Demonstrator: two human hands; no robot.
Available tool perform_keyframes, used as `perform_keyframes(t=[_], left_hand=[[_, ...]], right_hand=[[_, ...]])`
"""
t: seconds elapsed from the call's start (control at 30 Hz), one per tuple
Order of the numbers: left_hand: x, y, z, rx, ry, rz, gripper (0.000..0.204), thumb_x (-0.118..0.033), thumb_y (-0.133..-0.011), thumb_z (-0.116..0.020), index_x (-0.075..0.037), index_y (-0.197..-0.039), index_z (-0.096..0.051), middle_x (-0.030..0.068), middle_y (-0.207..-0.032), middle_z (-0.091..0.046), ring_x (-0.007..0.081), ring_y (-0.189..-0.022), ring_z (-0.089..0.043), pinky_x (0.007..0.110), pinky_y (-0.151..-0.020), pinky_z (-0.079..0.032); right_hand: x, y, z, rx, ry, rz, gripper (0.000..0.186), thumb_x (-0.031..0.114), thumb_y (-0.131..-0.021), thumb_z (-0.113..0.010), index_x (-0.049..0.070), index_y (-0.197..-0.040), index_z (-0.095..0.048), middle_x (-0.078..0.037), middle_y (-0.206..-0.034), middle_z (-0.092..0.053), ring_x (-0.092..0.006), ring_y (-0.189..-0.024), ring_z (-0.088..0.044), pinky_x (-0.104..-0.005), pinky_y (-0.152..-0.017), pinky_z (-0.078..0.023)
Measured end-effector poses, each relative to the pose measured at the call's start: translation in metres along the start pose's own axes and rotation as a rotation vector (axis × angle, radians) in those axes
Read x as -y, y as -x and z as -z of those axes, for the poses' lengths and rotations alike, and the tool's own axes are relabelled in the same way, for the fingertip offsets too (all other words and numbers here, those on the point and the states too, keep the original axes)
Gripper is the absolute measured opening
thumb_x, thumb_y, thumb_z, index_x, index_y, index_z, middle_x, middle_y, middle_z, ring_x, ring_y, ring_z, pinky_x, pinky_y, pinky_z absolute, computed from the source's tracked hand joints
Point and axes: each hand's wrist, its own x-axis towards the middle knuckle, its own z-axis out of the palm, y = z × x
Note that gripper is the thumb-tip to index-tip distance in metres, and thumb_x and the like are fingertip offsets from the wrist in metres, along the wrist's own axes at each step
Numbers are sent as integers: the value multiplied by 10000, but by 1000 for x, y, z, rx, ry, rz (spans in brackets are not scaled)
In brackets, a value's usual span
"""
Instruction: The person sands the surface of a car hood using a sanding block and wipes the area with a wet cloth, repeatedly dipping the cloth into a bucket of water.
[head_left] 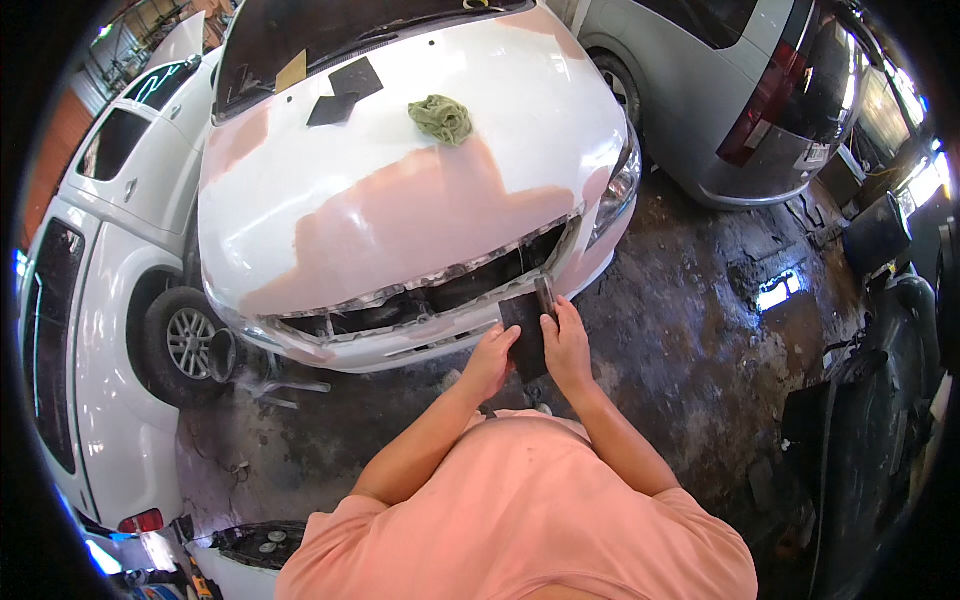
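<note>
The dark grey sheet (527, 345) is plain; the white hood (400, 165) (pink-patched) bears green cloth (440, 118).

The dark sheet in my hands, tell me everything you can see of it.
The dark sheet looks thin, matt, nearly black and roughly rectangular, like sandpaper, though its grit can't be made out. It is held out between the torso and the white car's front, long sides pointing away from the body. The left hand pinches its left side and the right hand its right. A slim bar-like piece shows at its far right corner, perhaps a folded edge.
</note>
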Motion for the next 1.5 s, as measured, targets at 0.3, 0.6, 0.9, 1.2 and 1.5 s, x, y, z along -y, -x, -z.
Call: perform_keyframes(t=[0.3, 0.6, 0.9, 1.2, 1.5], left_hand=[[15, -25, 17, -233, -178, -97, 272, -195, -1078, -581, -85, -1316, -653, 38, -1188, -725, 174, -1052, -651, 388, -908, -509], [-6, -12, -25, -82, -206, -45, 273, -291, -1123, -585, -130, -1334, -650, -14, -1210, -717, 131, -1083, -663, 349, -900, -556], [2, -21, -24, 38, -184, -117, 309, -293, -1150, -542, -101, -1368, -649, -1, -1216, -716, 119, -1072, -665, 327, -964, -562], [-3, -23, -22, 65, -188, -151, 310, -287, -1138, -587, -109, -1385, -646, -5, -1254, -712, 110, -1103, -664, 319, -975, -554], [-32, -39, -7, -14, -319, -302, 299, -288, -1125, -619, -72, -1328, -664, -8, -1191, -719, 94, -1050, -670, 311, -940, -558]], right_hand=[[30, 0, 29, 113, -818, -480, 403, 230, -1126, -533, 1, -1451, -596, -110, -1232, -726, -198, -1062, -724, -366, -885, -594], [9, 19, 23, 37, 43, 30, 553, 170, -962, -736, -7, -1468, -598, -211, -1399, -631, -403, -1304, -587, -462, -1114, -481], [7, 14, 28, 29, 49, 144, 567, 144, -924, -783, -8, -1441, -608, -217, -1404, -621, -416, -1301, -580, -469, -1116, -477], [8, 5, 23, 50, 95, 163, 571, 142, -916, -797, -1, -1439, -616, -212, -1389, -627, -413, -1293, -591, -461, -1097, -500], [12, -45, 25, -36, -70, 238, 544, 149, -919, -828, -8, -1405, -640, -154, -1381, -641, -347, -1287, -610, -449, -1095, -495]])
